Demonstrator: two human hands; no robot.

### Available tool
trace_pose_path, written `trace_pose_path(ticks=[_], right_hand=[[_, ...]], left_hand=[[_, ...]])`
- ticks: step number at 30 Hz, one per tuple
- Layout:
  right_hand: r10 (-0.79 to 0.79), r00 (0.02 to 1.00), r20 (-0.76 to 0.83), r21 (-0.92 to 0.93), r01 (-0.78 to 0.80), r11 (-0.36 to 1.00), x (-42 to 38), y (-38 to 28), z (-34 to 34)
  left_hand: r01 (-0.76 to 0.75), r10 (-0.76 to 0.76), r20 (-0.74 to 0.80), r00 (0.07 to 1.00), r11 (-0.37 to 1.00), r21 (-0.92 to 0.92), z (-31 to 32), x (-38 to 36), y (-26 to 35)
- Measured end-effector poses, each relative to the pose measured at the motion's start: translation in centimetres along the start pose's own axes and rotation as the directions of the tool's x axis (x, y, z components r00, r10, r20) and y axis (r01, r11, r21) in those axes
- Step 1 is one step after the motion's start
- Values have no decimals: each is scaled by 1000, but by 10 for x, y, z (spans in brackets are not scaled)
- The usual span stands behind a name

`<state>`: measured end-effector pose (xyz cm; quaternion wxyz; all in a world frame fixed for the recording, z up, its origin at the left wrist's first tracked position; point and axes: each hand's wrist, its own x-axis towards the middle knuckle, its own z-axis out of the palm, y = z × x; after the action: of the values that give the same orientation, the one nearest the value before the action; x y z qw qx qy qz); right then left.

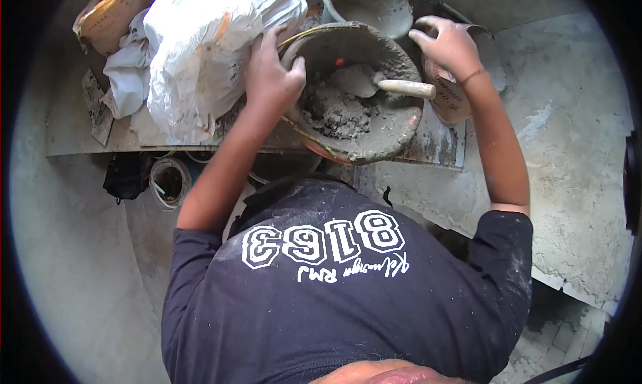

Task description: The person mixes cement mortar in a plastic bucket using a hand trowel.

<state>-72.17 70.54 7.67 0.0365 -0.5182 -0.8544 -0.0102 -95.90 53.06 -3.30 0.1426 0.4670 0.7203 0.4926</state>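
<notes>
Cloth of the dark shirt [348,310] fills the foreground, dusted with pale powder. Just past it, the broad bowl [394,133] sits on the bench [63,136], its near rim reaching about the front edge; a hard pull toward the body could tip it off that edge. Inside lies a lumpy grey mix [338,113], which looks stiff enough to drag the bowl along if worked roughly. The trowel rests blade-down on it, its wooden handle [406,87] crossing the right rim, so a sleeve or wrist catching that end might flip it out. The left hand [274,76] is spread at the left rim, thumb apart from fingers; whether it grips is unclear. The bulky white sack [194,56] crowds it and could slump into the bowl if nudged. The right hand [449,46], loosely curled with nothing visible in it, hangs near a grey bucket [401,23] behind, which a careless reach could knock.
</notes>
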Motion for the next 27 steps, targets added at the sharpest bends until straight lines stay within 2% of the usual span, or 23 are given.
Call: trace_pose_path(ticks=[1,2,3,4,5,6,7,8,9,10,11,12,14,15,16,18,19,21,24,25,26,27], right_hand=[[26,998,-52,62,-23,998,20,16,8],[54,994,-100,126,-41,991,41,31,21],[54,993,-102,135,-40,990,65,42,38],[123,979,-159,126,-104,987,88,52,59],[192,957,-216,122,-168,978,106,58,76],[191,958,-216,132,-165,977,122,62,88],[274,962,-15,183,-267,946,135,62,96],[335,923,189,209,-372,904,144,66,105],[333,923,191,218,-371,903,147,70,111],[309,904,296,273,-390,879,148,73,115],[272,877,396,325,-411,852,152,76,120],[270,879,394,333,-409,850,158,84,138],[318,942,108,488,-329,808,169,106,181],[308,951,-2,461,-273,844,165,103,182],[308,951,-1,465,-273,842,164,102,178],[322,940,112,617,-320,719,168,104,173],[323,940,107,621,-317,717,169,103,175],[419,904,-85,737,-226,637,173,96,174],[413,897,-154,772,-152,618,172,101,158],[409,880,-242,751,-98,653,175,104,158],[408,883,-233,748,-105,656,175,106,157],[422,890,-172,827,-102,552,174,106,150]], left_hand=[[-98,98,-24,995,995,5,5,17,0],[-104,104,-25,994,995,11,13,36,2],[-93,92,25,995,995,43,22,56,5],[-80,74,75,994,994,78,32,76,7],[-47,32,90,995,983,178,47,98,5],[-18,-10,99,995,961,277,60,118,4],[59,-154,272,950,943,326,60,135,13],[124,-296,424,856,914,387,61,153,22],[189,-315,447,837,934,304,83,174,-4],[210,-344,527,777,931,299,84,180,4],[321,-385,510,769,923,213,97,188,-5],[424,-424,498,756,898,120,110,196,-15],[429,-421,518,744,896,112,115,200,-6],[438,-418,539,731,893,98,118,202,-8],[437,-419,537,732,894,102,122,205,-10],[492,-390,517,762,868,-71,125,210,-11],[486,-386,514,766,871,-70,127,212,-10],[523,-411,485,772,844,-118,128,214,-6],[493,-377,446,812,852,-176,128,216,-3],[484,-375,448,811,862,-154,128,222,-2],[480,-378,453,807,868,-130,127,225,-4],[472,-365,481,797,873,-120,119,223,4]])
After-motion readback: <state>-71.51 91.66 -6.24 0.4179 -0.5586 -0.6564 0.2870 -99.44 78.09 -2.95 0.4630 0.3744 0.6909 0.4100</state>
